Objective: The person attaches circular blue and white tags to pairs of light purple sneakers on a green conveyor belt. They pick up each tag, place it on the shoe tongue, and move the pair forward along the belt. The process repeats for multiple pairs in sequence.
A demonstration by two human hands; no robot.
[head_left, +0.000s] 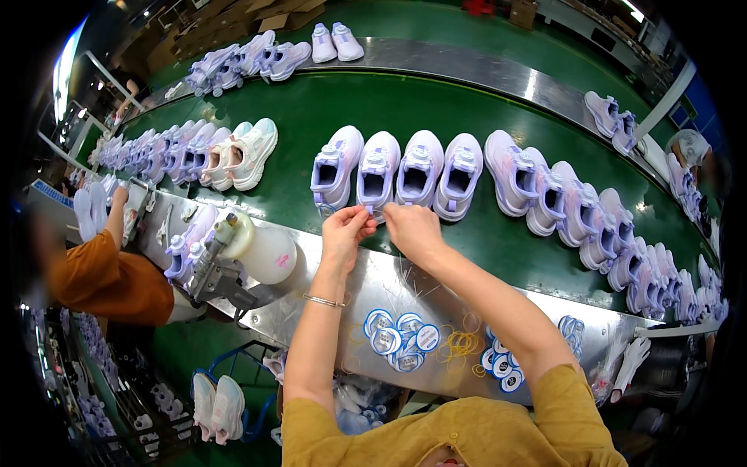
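Note:
Both my hands meet at the heel of a lavender sneaker (pixel 379 162), second from the left in a group standing on the green belt. My left hand (pixel 346 233) has thumb and forefinger pinched together by the heel tab. Close beside it, my right hand (pixel 414 232) is closed with bent fingers at the same heel. Whatever lies between the fingertips is too small to make out. On the heel of the leftmost sneaker (pixel 340 159) a small round tag shows. Thin clear plastic strands (pixel 406 282) lie on the metal ledge below my hands.
Round blue-and-white tags (pixel 405 340) and yellow rubber bands (pixel 461 345) lie on the metal ledge (pixel 319 327). More sneakers (pixel 580 202) line the belt (pixel 303 187). At left stand a white plastic container (pixel 268 255) and a co-worker in an orange-brown top (pixel 117 280).

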